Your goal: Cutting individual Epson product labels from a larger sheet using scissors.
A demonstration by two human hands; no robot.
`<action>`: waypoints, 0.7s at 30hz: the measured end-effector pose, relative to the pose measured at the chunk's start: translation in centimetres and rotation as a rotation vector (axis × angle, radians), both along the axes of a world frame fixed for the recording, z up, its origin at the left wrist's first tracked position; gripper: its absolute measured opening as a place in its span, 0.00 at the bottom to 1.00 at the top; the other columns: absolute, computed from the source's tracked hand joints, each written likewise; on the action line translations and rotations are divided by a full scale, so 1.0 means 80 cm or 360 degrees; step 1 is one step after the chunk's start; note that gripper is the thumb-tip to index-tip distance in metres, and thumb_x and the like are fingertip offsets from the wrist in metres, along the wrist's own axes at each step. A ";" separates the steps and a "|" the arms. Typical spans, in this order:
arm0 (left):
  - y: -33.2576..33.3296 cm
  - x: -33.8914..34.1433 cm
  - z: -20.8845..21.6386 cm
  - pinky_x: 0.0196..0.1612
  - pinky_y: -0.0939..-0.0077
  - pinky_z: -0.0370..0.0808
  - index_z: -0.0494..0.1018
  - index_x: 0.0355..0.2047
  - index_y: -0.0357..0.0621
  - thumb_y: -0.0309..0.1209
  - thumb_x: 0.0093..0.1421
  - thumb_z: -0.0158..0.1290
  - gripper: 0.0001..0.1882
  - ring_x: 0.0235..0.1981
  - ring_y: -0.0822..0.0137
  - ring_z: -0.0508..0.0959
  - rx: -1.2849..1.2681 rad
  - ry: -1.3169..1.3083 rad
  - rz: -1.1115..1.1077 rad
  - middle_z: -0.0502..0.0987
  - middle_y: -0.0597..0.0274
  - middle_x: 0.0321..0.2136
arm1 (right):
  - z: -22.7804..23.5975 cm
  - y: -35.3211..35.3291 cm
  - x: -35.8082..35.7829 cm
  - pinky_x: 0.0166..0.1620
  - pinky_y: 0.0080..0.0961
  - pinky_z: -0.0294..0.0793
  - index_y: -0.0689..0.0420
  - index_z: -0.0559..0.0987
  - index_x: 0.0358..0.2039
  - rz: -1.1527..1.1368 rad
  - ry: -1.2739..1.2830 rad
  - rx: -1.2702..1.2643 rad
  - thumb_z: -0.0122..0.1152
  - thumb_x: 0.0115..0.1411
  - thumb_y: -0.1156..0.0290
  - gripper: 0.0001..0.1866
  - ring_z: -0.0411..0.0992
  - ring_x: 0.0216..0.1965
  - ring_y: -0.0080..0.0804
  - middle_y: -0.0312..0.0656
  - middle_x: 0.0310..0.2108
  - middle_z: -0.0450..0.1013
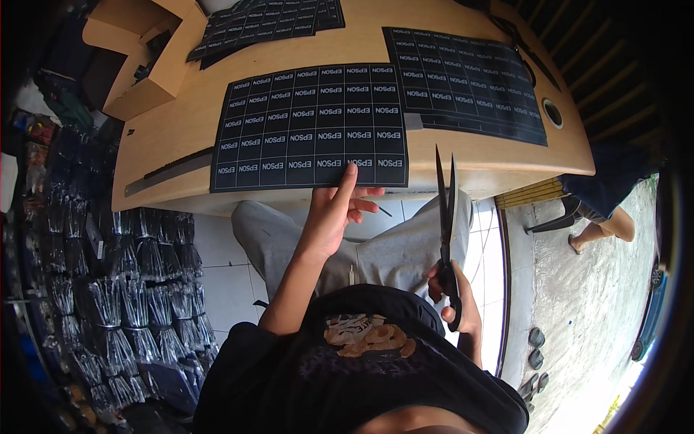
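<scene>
A black sheet [311,123] printed with a grid of white-lettered rectangles lies at the near edge of the table. My left hand [334,213] pinches its front edge, the thumb on top and the other fingers partly below. Low on the right, over my lap, my right hand [463,304] grips the black handles of a pair of long scissors [445,217]. The blades point up toward the table, slightly apart, and do not touch the sheet.
On the wooden table [354,40] are another printed sheet [470,79] at right, more sheets [267,25] at the back, a cardboard box [141,58] and a long metal strip [170,175]. Plastic-wrapped bundles [119,311] fill the left floor. Another person's leg [611,226] shows outside.
</scene>
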State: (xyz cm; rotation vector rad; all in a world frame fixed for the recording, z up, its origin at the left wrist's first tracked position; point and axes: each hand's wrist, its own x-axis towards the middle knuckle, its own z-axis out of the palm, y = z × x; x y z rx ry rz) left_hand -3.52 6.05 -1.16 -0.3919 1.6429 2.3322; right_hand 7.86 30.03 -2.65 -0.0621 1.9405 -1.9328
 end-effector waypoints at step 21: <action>0.033 0.033 -0.029 0.29 0.82 0.68 0.73 0.32 0.42 0.32 0.59 0.54 0.07 0.25 0.76 0.73 0.0086 0.0245 0.0387 0.76 0.63 0.26 | -0.004 -0.026 0.023 0.32 0.26 0.64 0.65 0.65 0.42 0.0468 -0.0181 -0.0063 0.54 0.43 0.29 0.47 0.64 0.27 0.29 0.39 0.24 0.63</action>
